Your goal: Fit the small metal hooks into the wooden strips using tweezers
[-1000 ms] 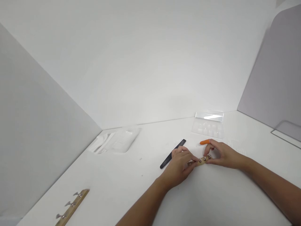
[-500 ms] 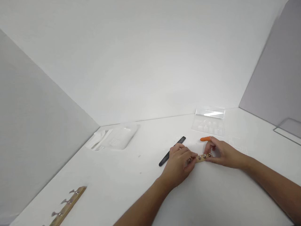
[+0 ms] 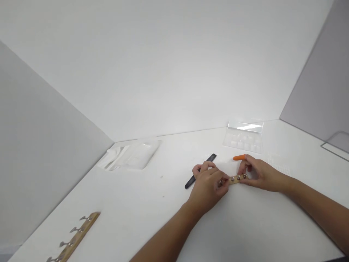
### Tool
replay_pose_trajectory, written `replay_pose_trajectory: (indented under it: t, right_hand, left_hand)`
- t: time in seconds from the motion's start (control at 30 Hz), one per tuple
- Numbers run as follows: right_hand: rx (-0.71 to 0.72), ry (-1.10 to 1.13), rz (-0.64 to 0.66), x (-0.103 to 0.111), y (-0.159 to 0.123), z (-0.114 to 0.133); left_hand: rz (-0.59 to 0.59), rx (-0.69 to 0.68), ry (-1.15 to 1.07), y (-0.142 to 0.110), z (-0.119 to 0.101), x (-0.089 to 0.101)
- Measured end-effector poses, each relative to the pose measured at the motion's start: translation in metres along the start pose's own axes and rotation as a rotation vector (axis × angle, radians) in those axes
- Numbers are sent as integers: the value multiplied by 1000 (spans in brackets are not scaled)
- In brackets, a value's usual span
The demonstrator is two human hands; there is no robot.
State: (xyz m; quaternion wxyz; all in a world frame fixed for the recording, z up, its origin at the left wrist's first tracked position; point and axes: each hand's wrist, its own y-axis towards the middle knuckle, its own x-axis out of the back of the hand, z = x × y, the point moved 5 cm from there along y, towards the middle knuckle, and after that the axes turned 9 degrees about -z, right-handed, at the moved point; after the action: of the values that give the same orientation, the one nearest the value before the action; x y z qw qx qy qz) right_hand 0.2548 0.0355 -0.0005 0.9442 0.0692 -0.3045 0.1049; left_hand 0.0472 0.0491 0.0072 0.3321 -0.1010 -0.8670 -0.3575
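Note:
Both hands are at a small wooden strip (image 3: 235,180) with short metal posts along its top. My left hand (image 3: 208,187) pinches the left end between thumb and fingers, hiding that part. At the other end, my right hand (image 3: 260,174) has its thumb and a finger closed on the strip near the last post. An orange finger cot (image 3: 239,157) covers one raised finger of my right hand. Just behind my left hand lies a black nail file (image 3: 209,160), partly covered by the fingers.
A clear compartment box (image 3: 242,140) with its lid up stands by the back wall. Clear plastic packaging (image 3: 139,154) lies at back left. Front left is a longer wooden strip (image 3: 79,234) with several metal posts. A grey wire frame (image 3: 336,149) is at far right.
The view has shifted slightly, and the fingers of my left hand have spread a little over the file. Both hands keep their hold on the strip.

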Motion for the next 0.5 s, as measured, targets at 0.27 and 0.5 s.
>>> replay_pose_trajectory:
  t: [0.27, 0.5]
  right_hand:
    - [28, -14, 6, 1, 0, 4]
    - [13, -13, 12, 1, -1, 5]
  left_hand:
    - [-5, -53, -9, 1, 1, 6]
    - [14, -67, -8, 1, 2, 5]
